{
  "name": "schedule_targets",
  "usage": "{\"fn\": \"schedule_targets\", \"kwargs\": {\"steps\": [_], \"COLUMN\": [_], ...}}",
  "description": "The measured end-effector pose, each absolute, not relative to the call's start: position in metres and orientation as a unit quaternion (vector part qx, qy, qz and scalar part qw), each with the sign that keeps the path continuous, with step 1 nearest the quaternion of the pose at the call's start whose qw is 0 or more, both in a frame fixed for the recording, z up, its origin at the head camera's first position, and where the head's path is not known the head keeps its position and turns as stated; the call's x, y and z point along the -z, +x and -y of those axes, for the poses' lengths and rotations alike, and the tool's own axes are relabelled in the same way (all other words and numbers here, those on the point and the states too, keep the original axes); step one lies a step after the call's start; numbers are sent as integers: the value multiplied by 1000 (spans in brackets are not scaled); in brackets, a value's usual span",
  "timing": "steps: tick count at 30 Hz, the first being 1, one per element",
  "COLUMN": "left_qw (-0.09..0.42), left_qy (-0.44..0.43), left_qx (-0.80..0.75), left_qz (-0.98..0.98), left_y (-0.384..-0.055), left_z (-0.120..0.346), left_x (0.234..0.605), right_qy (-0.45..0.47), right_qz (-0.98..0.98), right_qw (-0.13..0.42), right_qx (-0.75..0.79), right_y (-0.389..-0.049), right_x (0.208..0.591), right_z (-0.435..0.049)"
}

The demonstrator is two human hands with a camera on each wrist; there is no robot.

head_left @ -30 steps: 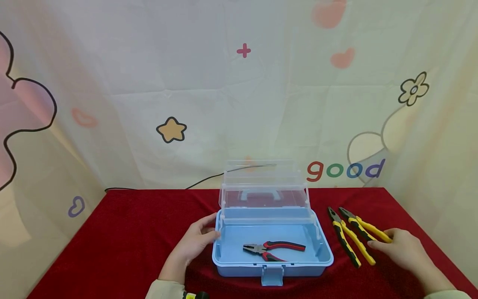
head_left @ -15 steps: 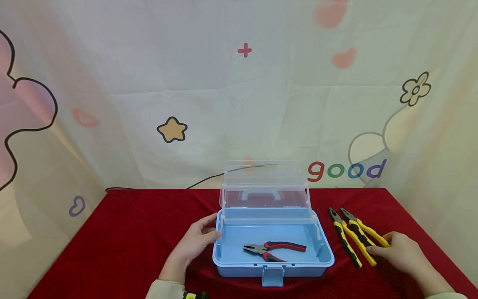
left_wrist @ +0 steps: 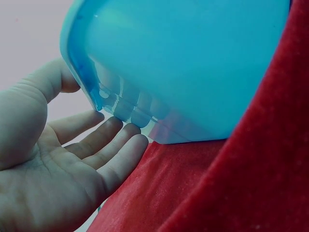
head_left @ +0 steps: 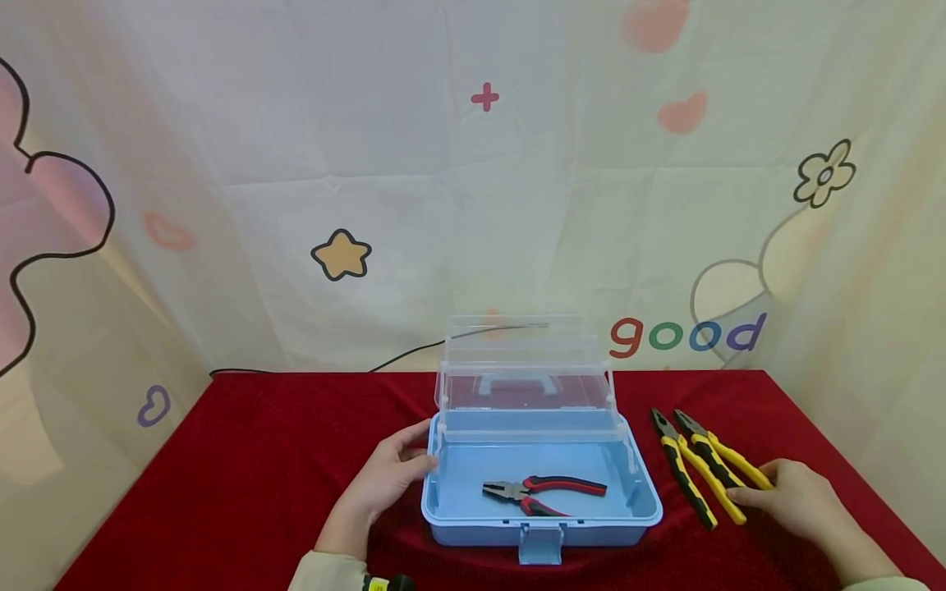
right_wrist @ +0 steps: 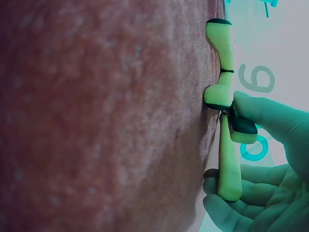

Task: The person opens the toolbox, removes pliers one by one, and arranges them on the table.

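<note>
In the head view a pale blue toolbox (head_left: 473, 536) stands with its clear lid raised. Red-and-black combination pliers (head_left: 506, 491) lie inside it. My left hand (head_left: 388, 474) rests at the box's left side; in the left wrist view the thumb is at the rim and loosely extended fingertips touch the outer wall. Right of the box, my right hand (head_left: 796, 498) holds the handles of yellow-and-black pliers (head_left: 741, 464), thumb on one handle and fingers round the other. Their nose points away from me, low over the cloth. A second yellow-and-black pair of pliers (head_left: 686, 483) lies between them and the box.
A red cloth (head_left: 281, 460) covers the table. Clear trays (head_left: 525, 386) hang on the raised lid at the box's back. A dark cable (head_left: 402, 358) runs behind the box, before a printed curtain (head_left: 399, 148). The box's latch (head_left: 540, 545) hangs down in front.
My right hand has shifted slightly left along the handles and settled its hold on the right-hand pliers. The left hand and the box stay where they were.
</note>
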State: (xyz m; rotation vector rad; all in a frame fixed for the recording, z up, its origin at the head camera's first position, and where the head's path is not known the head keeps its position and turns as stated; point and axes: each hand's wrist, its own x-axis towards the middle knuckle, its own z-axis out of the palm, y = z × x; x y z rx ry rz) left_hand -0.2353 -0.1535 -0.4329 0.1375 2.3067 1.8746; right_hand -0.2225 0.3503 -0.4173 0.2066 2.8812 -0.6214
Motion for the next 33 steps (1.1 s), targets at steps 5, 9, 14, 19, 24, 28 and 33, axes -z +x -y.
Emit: {"fn": "schedule_targets", "kwargs": {"steps": [5, 9, 14, 19, 24, 28, 33], "left_qw": [81, 82, 83, 83, 89, 87, 81], "left_qy": [41, 41, 41, 40, 41, 41, 38], "left_qx": [-624, -624, -624, -622, -613, -613, -615], "left_qz": [-776, -776, -776, -778, -784, -784, -783], "left_y": [-236, -237, -236, -236, -238, -238, -236], "left_z": [153, 153, 154, 154, 156, 157, 156], "left_x": [433, 433, 435, 436, 438, 438, 436], "right_qy": [72, 78, 78, 71, 66, 62, 57], "right_qz": [-971, -970, -968, -968, -968, -968, -968], "right_qw": [96, 100, 106, 102, 105, 107, 111], "right_qx": [208, 208, 213, 219, 219, 217, 218], "right_y": [-222, -222, -222, -220, -219, -219, -220], "right_x": [417, 417, 418, 420, 421, 419, 417], "right_z": [-350, -349, -349, -348, -348, -347, -347]}}
